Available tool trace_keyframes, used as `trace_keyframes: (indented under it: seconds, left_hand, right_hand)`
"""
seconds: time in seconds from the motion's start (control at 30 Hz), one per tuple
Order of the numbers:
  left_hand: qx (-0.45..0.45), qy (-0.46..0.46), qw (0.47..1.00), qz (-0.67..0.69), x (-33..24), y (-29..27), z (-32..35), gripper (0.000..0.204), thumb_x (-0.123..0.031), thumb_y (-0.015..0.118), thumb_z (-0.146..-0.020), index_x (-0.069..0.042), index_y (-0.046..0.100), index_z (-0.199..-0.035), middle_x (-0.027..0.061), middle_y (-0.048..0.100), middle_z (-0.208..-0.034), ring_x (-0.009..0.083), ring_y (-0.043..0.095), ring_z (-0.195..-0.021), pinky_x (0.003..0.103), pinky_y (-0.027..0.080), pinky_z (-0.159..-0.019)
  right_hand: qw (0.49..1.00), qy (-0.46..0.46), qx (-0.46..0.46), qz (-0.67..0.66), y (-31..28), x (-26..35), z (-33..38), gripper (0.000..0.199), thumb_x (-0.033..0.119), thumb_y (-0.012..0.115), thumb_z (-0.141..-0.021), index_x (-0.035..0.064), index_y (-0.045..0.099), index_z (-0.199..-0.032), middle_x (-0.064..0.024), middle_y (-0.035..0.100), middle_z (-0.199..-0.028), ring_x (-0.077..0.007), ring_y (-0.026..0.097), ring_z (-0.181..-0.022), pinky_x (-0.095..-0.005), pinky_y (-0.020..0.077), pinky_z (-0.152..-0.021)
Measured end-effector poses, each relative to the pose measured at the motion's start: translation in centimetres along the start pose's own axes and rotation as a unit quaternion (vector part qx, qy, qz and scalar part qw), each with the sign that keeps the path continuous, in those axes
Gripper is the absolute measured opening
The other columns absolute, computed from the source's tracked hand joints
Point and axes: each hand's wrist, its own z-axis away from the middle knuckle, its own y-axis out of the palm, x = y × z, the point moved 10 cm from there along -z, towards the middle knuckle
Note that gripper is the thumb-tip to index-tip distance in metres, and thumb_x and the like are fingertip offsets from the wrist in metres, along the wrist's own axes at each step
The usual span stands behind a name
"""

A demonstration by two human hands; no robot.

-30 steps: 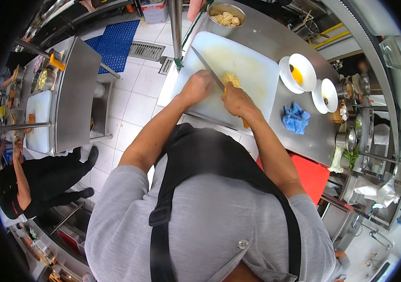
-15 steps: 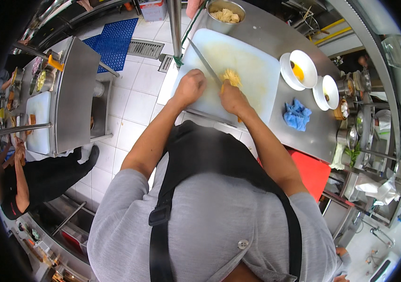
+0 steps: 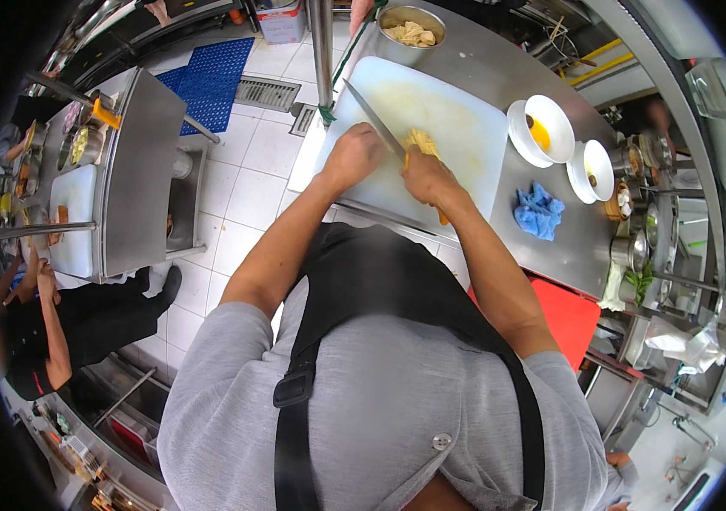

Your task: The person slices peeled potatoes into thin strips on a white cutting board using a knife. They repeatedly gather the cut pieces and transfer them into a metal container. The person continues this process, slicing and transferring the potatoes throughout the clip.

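Note:
A long-bladed knife is in my right hand, its fingers wrapped round the yellow-orange handle. The blade slants away to the far left over a white cutting board. Beside the knife, just beyond my right hand, lies a small pile of pale yellow cut food strips. My left hand is curled closed over the board's near left part, left of the blade. Whatever its fingers may hold is hidden.
A metal pot of pale yellow food stands behind the board. To the right are white bowls, one with orange-yellow liquid, and a crumpled blue cloth. An upright metal post rises at the board's far left. Another person is at a counter leftward.
My left hand has shifted slightly right, nearer the knife. My right hand and the knife have moved a little to the right, and more of the handle's end shows.

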Motion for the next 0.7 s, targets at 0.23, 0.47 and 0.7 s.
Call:
trace_keyframes:
  seconds: [0.23, 0.47, 0.7]
  left_hand:
    - [-0.015, 0.028, 0.999, -0.021, -0.3, 0.8, 0.2, 0.012, -0.005, 0.079, -0.084, 0.000, 0.078, -0.094, 0.0154, 0.071, -0.101, 0.0350, 0.070, -0.095, 0.043, 0.059, -0.084]
    - [-0.007, 0.013, 1.000, -0.006, 0.0, 0.4, 0.9, 0.010, -0.004, 0.078, -0.084, 0.000, 0.078, -0.094, 0.0157, 0.071, -0.101, 0.0355, 0.070, -0.095, 0.043, 0.059, -0.084]
    - [-0.020, 0.013, 1.000, 0.005, 0.1, 0.1, 0.5, 0.009, -0.004, 0.076, -0.084, 0.000, 0.076, -0.092, 0.0169, 0.071, -0.100, 0.0372, 0.069, -0.095, 0.045, 0.058, -0.085]
  right_hand:
    - [0.998, -0.011, -0.061, 0.004, 1.4, -0.7, -0.6, 0.033, 0.021, 0.064, -0.100, -0.0031, 0.058, -0.121, -0.0314, 0.073, -0.111, -0.0473, 0.072, -0.109, -0.0552, 0.0553, -0.094]
    - [1.000, -0.008, 0.016, 0.010, -0.4, 0.5, 0.8, 0.032, 0.023, 0.058, -0.105, -0.0041, 0.053, -0.122, -0.0253, 0.074, -0.089, -0.0360, 0.073, -0.067, -0.0494, 0.0593, -0.072]
    - [0.997, -0.016, -0.071, -0.010, 1.5, -0.6, -1.0, 0.034, 0.020, 0.058, -0.102, -0.0065, 0.057, -0.123, -0.0344, 0.073, -0.109, -0.0502, 0.072, -0.105, -0.0583, 0.0548, -0.095]
